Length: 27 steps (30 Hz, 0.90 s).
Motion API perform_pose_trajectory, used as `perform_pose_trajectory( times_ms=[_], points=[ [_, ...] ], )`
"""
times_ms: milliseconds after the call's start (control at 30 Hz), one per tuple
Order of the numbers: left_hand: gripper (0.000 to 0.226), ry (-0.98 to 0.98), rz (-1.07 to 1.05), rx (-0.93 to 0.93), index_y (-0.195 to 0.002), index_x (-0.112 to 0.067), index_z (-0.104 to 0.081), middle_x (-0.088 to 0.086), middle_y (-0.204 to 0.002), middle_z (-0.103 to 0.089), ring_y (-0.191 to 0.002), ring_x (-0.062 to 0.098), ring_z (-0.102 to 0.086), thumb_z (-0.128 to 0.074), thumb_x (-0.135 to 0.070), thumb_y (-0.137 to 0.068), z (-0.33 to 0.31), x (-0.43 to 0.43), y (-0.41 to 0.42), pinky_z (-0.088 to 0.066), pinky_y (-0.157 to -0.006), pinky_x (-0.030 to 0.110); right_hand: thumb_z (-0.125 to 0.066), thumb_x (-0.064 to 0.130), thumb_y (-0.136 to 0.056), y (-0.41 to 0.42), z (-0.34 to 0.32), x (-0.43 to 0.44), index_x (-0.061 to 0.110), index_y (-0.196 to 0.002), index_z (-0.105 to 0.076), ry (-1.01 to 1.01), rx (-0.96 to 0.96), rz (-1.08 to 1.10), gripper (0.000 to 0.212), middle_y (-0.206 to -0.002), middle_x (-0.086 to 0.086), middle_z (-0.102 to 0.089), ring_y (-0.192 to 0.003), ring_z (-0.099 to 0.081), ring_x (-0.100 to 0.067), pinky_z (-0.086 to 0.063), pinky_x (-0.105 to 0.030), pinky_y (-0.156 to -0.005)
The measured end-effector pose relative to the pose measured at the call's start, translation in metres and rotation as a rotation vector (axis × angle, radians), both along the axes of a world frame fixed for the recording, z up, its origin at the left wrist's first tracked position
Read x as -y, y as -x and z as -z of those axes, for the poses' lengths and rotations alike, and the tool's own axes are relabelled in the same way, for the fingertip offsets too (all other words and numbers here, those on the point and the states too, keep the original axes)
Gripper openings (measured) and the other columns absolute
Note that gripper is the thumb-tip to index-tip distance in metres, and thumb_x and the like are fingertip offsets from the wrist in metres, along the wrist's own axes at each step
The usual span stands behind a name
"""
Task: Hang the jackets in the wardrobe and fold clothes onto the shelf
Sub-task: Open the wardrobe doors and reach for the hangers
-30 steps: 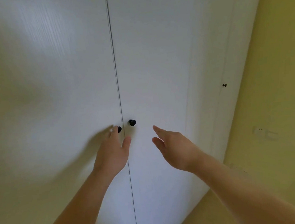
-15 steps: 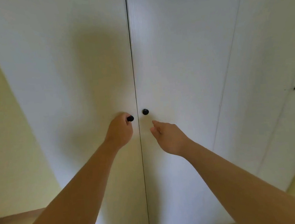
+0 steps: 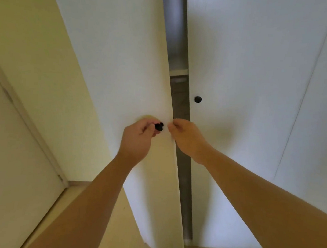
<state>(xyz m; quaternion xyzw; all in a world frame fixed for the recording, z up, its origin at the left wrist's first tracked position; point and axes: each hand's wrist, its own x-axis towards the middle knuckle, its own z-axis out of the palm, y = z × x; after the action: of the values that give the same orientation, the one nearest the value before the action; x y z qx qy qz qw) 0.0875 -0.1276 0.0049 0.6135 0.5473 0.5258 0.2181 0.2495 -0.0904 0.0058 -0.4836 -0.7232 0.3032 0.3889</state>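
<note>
Pinching the small black knob [image 3: 159, 126] of the wardrobe's left door [image 3: 126, 67], the left hand [image 3: 138, 140] has its fingers curled around it, knuckles toward the camera. That left door stands ajar, its free edge swung out toward the person. Just right of this edge, the right hand [image 3: 187, 139] hovers with fingers bent inward, fingertips at the edge itself; whether they actually grasp it or only touch it cannot be told. Right of the left door runs a dark gap [image 3: 186, 171] into the wardrobe [image 3: 309, 150], and inside it, above knob height, a pale shelf [image 3: 179, 72] edge crosses. Beyond the gap the right door [image 3: 253, 76] sits flat, its own black knob [image 3: 197, 99] untouched. Left of the left door are a yellow wall [image 3: 41, 75] and a pale room door [image 3: 6, 147]; below them lies tan floor [image 3: 113, 237].
</note>
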Motion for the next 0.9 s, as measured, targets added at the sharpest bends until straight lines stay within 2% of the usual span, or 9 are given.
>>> perform_pose_trajectory(
  times_ms=[100,233,367,433,533,667,767,833,900],
  points=[
    [0.027,0.014,-0.039,0.113,-0.103,-0.020,-0.076,0.000,-0.097,-0.076,-0.097,0.020,-0.072,-0.050,-0.013,-0.105,0.002,0.022,0.007,-0.057,-0.096,0.044,-0.047,0.038,-0.104,0.004,0.004,0.011,0.010,-0.081,-0.060,-0.088,0.059,-0.046,0.038,-0.065,-0.001,-0.053,-0.062,-0.049,-0.016,-0.041,-0.032,-0.062],
    [0.025,0.035,-0.086,0.335,-0.108,-0.014,-0.075,0.008,-0.102,-0.077,-0.096,0.026,-0.075,-0.050,-0.011,-0.105,0.005,0.062,0.023,-0.058,-0.092,0.042,-0.057,0.040,-0.100,0.021,0.001,0.039,0.015,-0.085,-0.069,-0.143,0.036,-0.172,0.031,-0.072,-0.001,-0.066,-0.068,-0.061,-0.017,-0.051,-0.034,-0.067],
    [0.027,0.076,-0.114,0.508,-0.117,-0.009,-0.071,0.012,-0.109,-0.076,-0.101,0.030,-0.074,-0.048,-0.017,-0.106,0.007,0.102,0.055,-0.059,-0.087,0.038,-0.074,0.039,-0.090,0.055,0.000,0.064,0.021,-0.095,-0.075,0.031,-0.122,-0.318,0.019,-0.080,0.010,-0.076,-0.074,-0.071,-0.007,-0.060,-0.032,-0.077],
    [0.028,0.102,-0.154,0.606,-0.119,-0.011,-0.071,0.012,-0.109,-0.076,-0.100,0.028,-0.074,-0.048,-0.020,-0.106,0.008,0.118,0.070,-0.060,-0.082,0.036,-0.081,0.039,-0.083,0.078,0.003,0.073,0.021,-0.098,-0.077,0.136,-0.213,-0.357,0.023,-0.084,0.011,-0.077,-0.080,-0.074,-0.005,-0.061,-0.035,-0.083],
    [0.030,0.111,-0.236,0.684,-0.123,-0.014,-0.068,0.014,-0.111,-0.075,-0.102,0.028,-0.073,-0.047,-0.024,-0.106,0.010,0.138,0.097,-0.058,-0.082,0.036,-0.087,0.045,-0.074,0.116,0.007,0.085,0.022,-0.098,-0.077,0.199,-0.267,-0.393,0.035,-0.084,0.011,-0.078,-0.081,-0.075,-0.007,-0.062,-0.038,-0.082],
    [0.033,0.081,-0.339,0.752,-0.123,-0.016,-0.066,0.014,-0.110,-0.075,-0.104,0.027,-0.073,-0.052,-0.031,-0.097,0.012,0.160,0.133,-0.055,-0.085,0.036,-0.083,0.053,-0.075,0.161,0.007,0.098,0.023,-0.102,-0.076,0.177,-0.211,-0.449,0.042,-0.085,0.012,-0.077,-0.080,-0.072,-0.004,-0.060,-0.031,-0.083],
    [0.031,0.038,-0.408,0.778,-0.128,-0.010,-0.060,0.013,-0.108,-0.076,-0.104,0.027,-0.073,-0.046,-0.024,-0.104,0.012,0.172,0.156,-0.054,-0.089,0.036,-0.076,0.054,-0.081,0.192,0.004,0.103,0.022,-0.103,-0.076,0.184,-0.190,-0.513,0.039,-0.090,0.012,-0.077,-0.084,-0.072,-0.004,-0.059,-0.033,-0.087],
    [0.031,-0.009,-0.469,0.792,-0.132,-0.010,-0.056,0.015,-0.110,-0.075,-0.106,0.028,-0.072,-0.043,-0.021,-0.107,0.013,0.176,0.170,-0.055,-0.094,0.039,-0.072,0.050,-0.084,0.213,0.001,0.105,0.022,-0.108,-0.075,0.209,-0.160,-0.551,0.037,-0.096,0.012,-0.076,-0.088,-0.071,-0.004,-0.058,-0.032,-0.088],
    [0.031,-0.047,-0.535,0.778,-0.134,-0.013,-0.055,0.019,-0.116,-0.072,-0.109,0.031,-0.071,-0.048,-0.022,-0.105,0.016,0.180,0.183,-0.054,-0.098,0.041,-0.071,0.040,-0.087,0.232,-0.002,0.106,0.025,-0.113,-0.074,0.209,-0.125,-0.596,0.031,-0.102,0.014,-0.075,-0.092,-0.069,-0.003,-0.054,-0.023,-0.082]
  ],
)
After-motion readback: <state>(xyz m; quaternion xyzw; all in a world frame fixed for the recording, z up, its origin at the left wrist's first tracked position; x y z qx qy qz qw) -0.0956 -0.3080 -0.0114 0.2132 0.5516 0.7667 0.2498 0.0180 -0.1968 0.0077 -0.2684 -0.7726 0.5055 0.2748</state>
